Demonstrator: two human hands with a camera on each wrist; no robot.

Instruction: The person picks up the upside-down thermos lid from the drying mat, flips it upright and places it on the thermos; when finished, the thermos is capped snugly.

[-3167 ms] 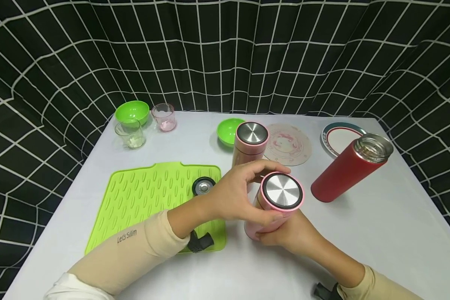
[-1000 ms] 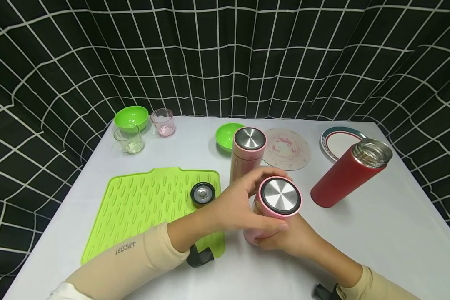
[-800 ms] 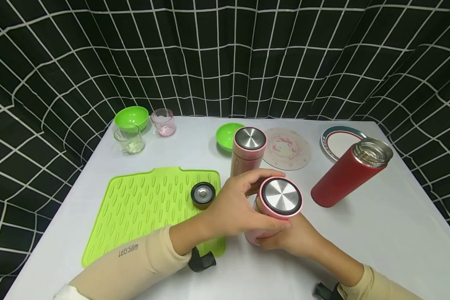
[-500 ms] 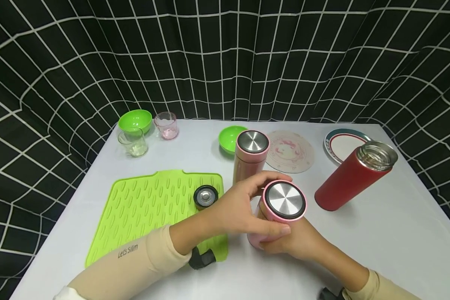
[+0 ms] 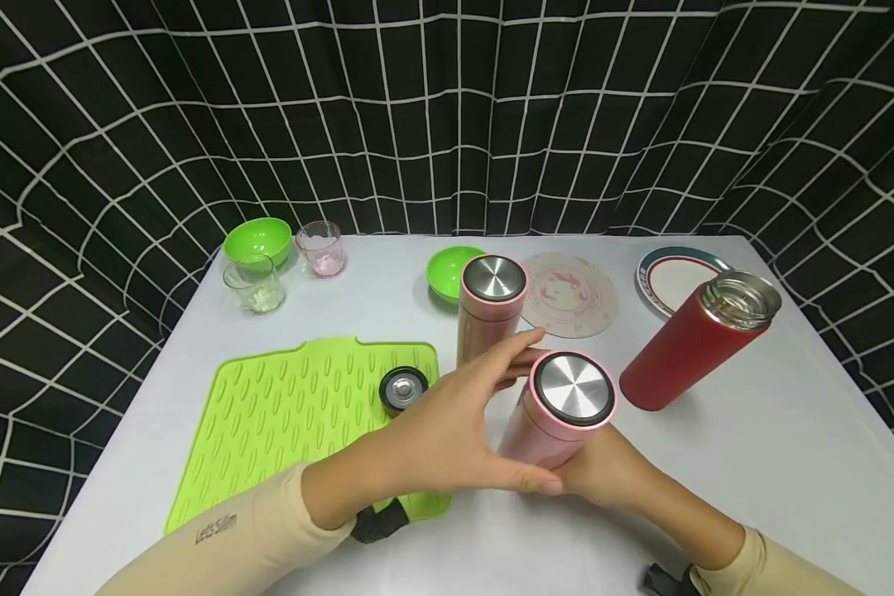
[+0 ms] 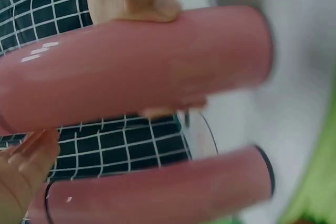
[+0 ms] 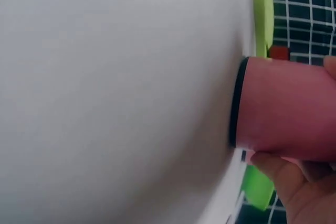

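Observation:
A pink thermos (image 5: 544, 430) with a brushed-steel lid top stands in front of me, gripped round its lower body by my right hand (image 5: 607, 468). My left hand (image 5: 447, 430) is spread beside its upper part, thumb in front and fingers behind, and a gap shows between palm and thermos. In the left wrist view, the left fingers (image 6: 39, 153) look straight near the thermos (image 6: 136, 69). A second pink thermos (image 5: 489, 323) stands just behind. In the right wrist view, the held thermos's black-edged base (image 7: 239, 103) is at the tabletop; contact is hard to tell.
An uncapped red thermos (image 5: 685, 352) stands at right, before a rimmed plate (image 5: 659, 285). A black-rimmed lid (image 5: 403, 389) lies on the green mat (image 5: 268, 414). Behind are green bowls (image 5: 257, 240) (image 5: 447, 273), glass cups (image 5: 257, 290) (image 5: 320, 252) and a round patterned mat (image 5: 569, 294).
My left hand has loosened from the top of the pink thermos, its fingers spreading and shifting slightly left and down. The right hand keeps its grip on the lower body.

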